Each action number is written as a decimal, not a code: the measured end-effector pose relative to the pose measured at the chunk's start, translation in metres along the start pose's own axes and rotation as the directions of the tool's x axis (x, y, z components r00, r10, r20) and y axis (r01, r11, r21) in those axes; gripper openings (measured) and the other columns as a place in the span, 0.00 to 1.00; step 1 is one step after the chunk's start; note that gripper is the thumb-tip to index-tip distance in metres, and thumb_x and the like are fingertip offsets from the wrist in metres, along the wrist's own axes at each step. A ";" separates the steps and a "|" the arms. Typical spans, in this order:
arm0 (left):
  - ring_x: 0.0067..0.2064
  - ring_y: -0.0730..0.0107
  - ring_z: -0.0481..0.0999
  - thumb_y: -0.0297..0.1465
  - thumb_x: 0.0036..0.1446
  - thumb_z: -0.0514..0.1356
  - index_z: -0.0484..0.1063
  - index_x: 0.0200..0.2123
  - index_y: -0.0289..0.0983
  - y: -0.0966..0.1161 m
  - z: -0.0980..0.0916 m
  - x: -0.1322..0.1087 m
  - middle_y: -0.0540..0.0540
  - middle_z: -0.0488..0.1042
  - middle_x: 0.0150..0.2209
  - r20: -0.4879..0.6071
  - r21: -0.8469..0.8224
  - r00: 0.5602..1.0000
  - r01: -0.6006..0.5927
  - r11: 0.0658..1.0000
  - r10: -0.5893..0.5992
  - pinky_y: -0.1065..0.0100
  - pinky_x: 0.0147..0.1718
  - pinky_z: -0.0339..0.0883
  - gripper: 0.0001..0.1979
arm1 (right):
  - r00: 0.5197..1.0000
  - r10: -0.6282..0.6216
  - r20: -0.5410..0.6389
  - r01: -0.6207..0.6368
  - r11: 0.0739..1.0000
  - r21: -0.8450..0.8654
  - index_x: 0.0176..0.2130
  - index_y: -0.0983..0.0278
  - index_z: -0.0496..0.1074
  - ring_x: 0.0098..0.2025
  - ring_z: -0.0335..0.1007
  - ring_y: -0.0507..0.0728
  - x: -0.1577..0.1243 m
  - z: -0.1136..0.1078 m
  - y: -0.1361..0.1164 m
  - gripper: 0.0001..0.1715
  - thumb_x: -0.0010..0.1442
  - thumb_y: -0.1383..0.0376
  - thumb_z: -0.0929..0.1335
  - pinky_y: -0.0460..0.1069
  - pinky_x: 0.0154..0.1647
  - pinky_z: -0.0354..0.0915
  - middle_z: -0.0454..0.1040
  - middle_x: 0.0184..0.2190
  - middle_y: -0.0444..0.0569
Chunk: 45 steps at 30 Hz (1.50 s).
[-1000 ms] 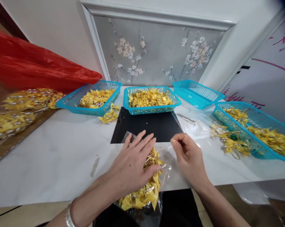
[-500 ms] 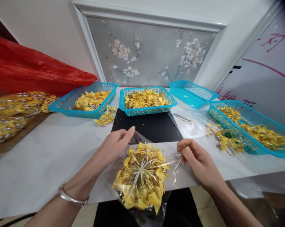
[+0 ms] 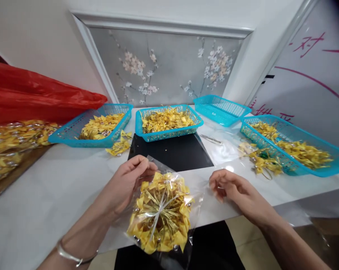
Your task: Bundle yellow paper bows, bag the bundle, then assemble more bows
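A clear plastic bag (image 3: 196,204) holds a round bundle of yellow ribbon flowers (image 3: 176,236), with gold strands and a white tie at its centre. My left hand (image 3: 130,180) is closed on the bag's upper left corner, holding it up over the table's front edge. Just right of the bag, my right hand (image 3: 239,193) hovers apart from it. Its fingers are loosely curled, with nothing visible in them. Beyond the bag lies a black mat (image 3: 169,153) on the white table.
Blue baskets of yellow flowers stand at left (image 3: 117,140), centre (image 3: 169,135) and right (image 3: 299,165); another blue basket (image 3: 222,116) sits at the back. Tweezers (image 3: 211,139) lie near the mat. Loose flowers (image 3: 266,165) lie beside the right basket. Bagged flowers (image 3: 20,135) and red plastic (image 3: 40,90) are far left.
My right hand has let go of the bag's right side and is now apart from it. My left fingers have curled round the bag's corner. The view has shifted slightly.
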<state>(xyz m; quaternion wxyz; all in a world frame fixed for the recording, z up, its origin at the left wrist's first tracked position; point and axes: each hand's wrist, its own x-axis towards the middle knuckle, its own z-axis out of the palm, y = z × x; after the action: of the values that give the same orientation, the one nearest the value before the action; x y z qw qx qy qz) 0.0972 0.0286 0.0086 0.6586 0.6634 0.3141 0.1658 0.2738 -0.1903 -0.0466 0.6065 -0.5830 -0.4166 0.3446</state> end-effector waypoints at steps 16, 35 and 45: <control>0.31 0.69 0.77 0.36 0.53 0.64 0.68 0.26 0.39 -0.003 -0.008 -0.021 0.52 0.77 0.30 -0.138 -0.364 0.987 0.027 0.931 -0.083 0.72 0.24 0.72 0.10 | 0.996 0.084 0.008 -0.083 0.993 -0.087 0.28 0.64 0.67 0.23 0.55 0.49 0.019 0.029 -0.028 0.14 0.61 0.58 0.66 0.46 0.24 0.54 0.61 0.21 0.40; 0.26 0.67 0.75 0.34 0.45 0.70 0.67 0.26 0.38 -0.017 -0.009 -0.035 0.51 0.75 0.26 -0.190 -0.515 0.978 -0.024 0.857 -0.087 0.70 0.22 0.71 0.14 | 0.983 -0.039 -0.182 0.035 0.999 -0.030 0.38 0.62 0.69 0.27 0.62 0.50 0.031 0.038 -0.013 0.08 0.59 0.61 0.68 0.45 0.28 0.60 0.67 0.26 0.41; 0.28 0.70 0.76 0.33 0.42 0.72 0.69 0.25 0.36 -0.023 -0.009 -0.034 0.51 0.75 0.28 -0.218 -0.561 0.970 -0.035 0.827 -0.106 0.70 0.26 0.74 0.14 | 0.953 -0.285 -0.105 0.274 0.956 -0.107 0.32 0.60 0.75 0.31 0.65 0.51 0.031 0.032 -0.006 0.10 0.60 0.70 0.65 0.45 0.28 0.59 0.70 0.32 0.45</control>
<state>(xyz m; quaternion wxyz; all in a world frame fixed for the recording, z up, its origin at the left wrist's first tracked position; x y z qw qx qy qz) 0.0612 0.0126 -0.0065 0.7842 0.4099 0.3412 0.3171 0.2575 -0.1495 -0.0387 0.6458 -0.5645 -0.4733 0.2005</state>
